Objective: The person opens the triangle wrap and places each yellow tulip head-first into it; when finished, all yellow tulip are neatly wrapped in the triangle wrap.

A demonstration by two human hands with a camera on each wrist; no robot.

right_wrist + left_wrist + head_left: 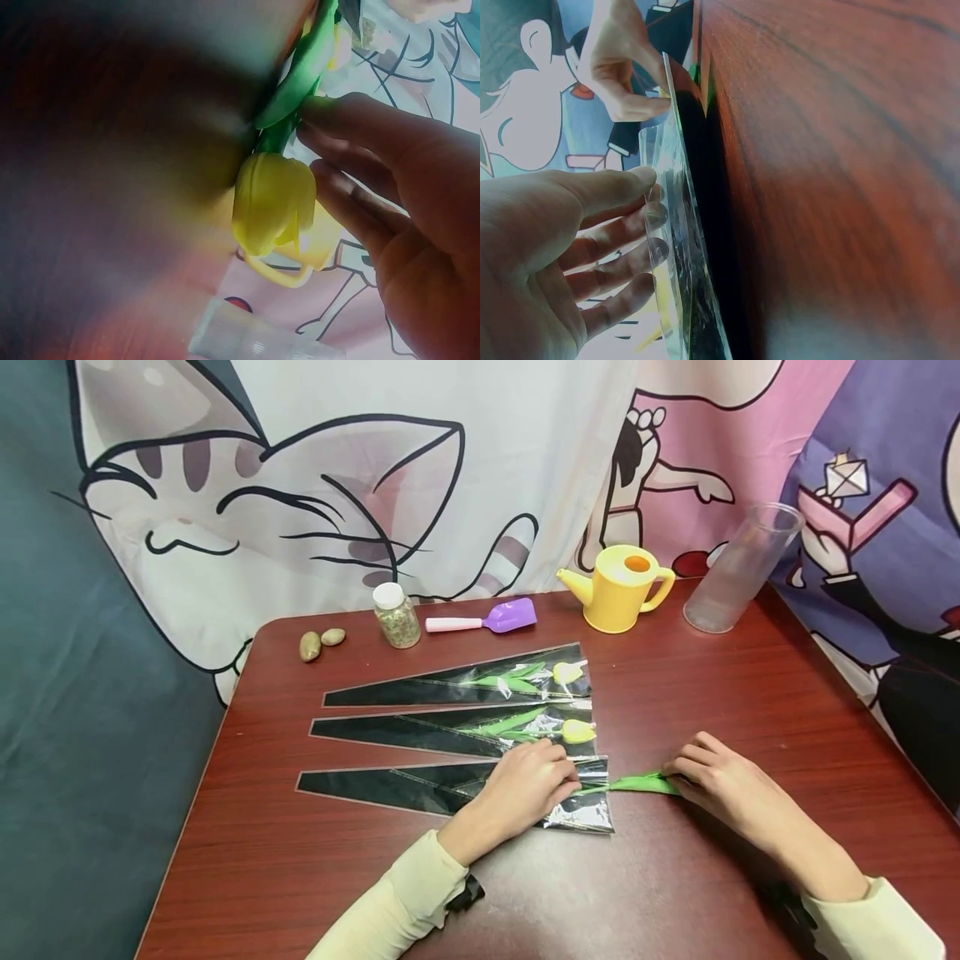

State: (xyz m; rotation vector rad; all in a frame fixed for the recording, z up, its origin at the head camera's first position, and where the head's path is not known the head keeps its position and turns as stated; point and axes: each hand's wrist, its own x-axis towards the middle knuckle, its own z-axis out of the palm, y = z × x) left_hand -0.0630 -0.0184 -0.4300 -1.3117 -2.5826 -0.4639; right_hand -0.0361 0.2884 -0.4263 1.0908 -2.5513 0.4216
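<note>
My right hand (731,789) pinches a yellow artificial tulip (274,202) by its green stem, just below the bloom. In the head view its green leaf (645,783) shows, while the bloom is hidden behind the hand. The stem reaches left over the wide end of the nearest flower sleeve (397,782), which is clear in front with a black back. At that end my left hand (528,781) holds the clear film (667,217) with thumb and fingertips, the film standing apart from the black back. How deep the stem lies inside is hidden.
Two more sleeves (390,695) lie behind, each with a yellow tulip (577,732). Along the back stand two stones (310,647), a white-lidded jar (397,617), a purple scoop (510,615), a yellow watering can (618,593) and a clear vase (738,577).
</note>
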